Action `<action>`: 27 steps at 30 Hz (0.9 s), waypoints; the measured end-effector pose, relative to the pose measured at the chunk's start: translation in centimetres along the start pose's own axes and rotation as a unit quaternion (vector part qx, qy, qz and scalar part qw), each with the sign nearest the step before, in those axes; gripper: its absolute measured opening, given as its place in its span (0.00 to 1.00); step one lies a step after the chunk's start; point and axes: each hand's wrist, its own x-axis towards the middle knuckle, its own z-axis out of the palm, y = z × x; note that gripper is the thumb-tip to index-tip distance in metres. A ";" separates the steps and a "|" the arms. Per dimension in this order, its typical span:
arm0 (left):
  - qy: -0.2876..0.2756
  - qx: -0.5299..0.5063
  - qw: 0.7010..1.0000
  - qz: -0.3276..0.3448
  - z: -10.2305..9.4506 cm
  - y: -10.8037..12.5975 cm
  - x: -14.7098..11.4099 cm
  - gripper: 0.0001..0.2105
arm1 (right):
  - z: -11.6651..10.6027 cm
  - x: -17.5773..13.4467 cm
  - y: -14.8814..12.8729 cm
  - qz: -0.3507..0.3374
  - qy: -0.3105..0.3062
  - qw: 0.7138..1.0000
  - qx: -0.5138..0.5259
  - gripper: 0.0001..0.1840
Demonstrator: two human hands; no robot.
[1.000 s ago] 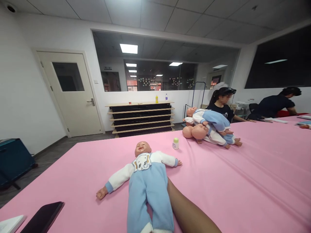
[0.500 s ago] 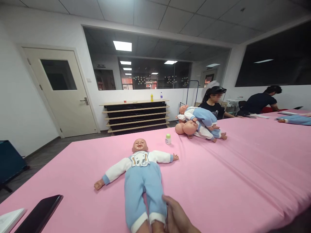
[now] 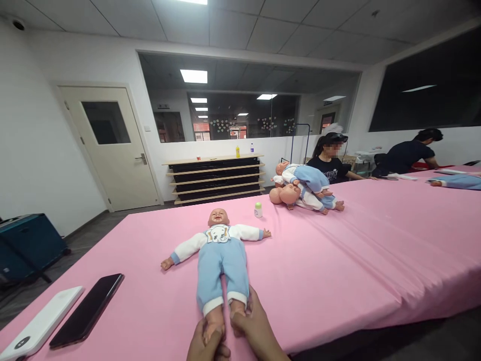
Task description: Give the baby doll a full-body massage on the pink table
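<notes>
A baby doll (image 3: 222, 260) lies on its back on the pink-covered table, arms spread and legs towards me. It wears a white top with an elephant face and light blue trousers. My left hand (image 3: 207, 345) is closed around the bare foot on the left. On the other foot, my right hand (image 3: 257, 326) has its thumb across the top, with fingers along the outer side of the trouser cuff. Beyond the doll's outstretched arm stands a small white bottle with a green cap (image 3: 258, 210).
Several dolls (image 3: 306, 185) are piled at the table's far side, near a seated person (image 3: 328, 160). Another person (image 3: 409, 150) bends over farther right. A black phone (image 3: 88, 311) and a white phone (image 3: 43, 321) lie at left. The pink table cover (image 3: 338, 260) has creases.
My left hand has come into view and taken hold of a foot. My right hand has slid from the trouser leg down to the other foot. The camera view has shifted, showing more at left.
</notes>
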 end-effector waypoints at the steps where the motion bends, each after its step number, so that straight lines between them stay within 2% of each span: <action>1: 0.022 0.038 0.999 0.027 0.0 0.2 -0.6 0.43 | -0.3 -0.2 -0.1 -0.003 0.004 0.999 -0.033 0.41; 4: 0.060 0.146 0.985 0.064 -0.1 1.0 -2.2 0.43 | -1.4 -0.2 -0.1 -0.034 0.020 0.991 -0.126 0.39; 7: 0.079 0.253 0.961 0.084 -0.4 1.8 -2.8 0.38 | -2.7 0.1 0.5 -0.060 0.067 0.973 -0.211 0.37; 11: 0.096 0.385 0.910 0.124 -1.6 2.0 -1.9 0.32 | -3.9 0.4 1.9 -0.103 0.126 0.941 -0.296 0.37; 15: 0.075 0.491 0.860 0.117 -2.7 1.7 -0.8 0.31 | -4.3 0.4 3.2 -0.176 0.133 0.899 -0.378 0.32; 19: 0.076 0.550 0.823 0.120 -2.3 1.5 -1.0 0.30 | -4.2 0.1 4.2 -0.294 0.134 0.828 -0.458 0.27; 21: 0.080 0.573 0.808 0.114 -1.9 1.6 -1.2 0.30 | -4.2 0.0 4.3 -0.318 0.127 0.802 -0.489 0.28; 27: 0.086 0.603 0.785 0.114 -1.2 1.4 -1.5 0.29 | -4.0 0.2 3.5 -0.295 0.099 0.785 -0.536 0.32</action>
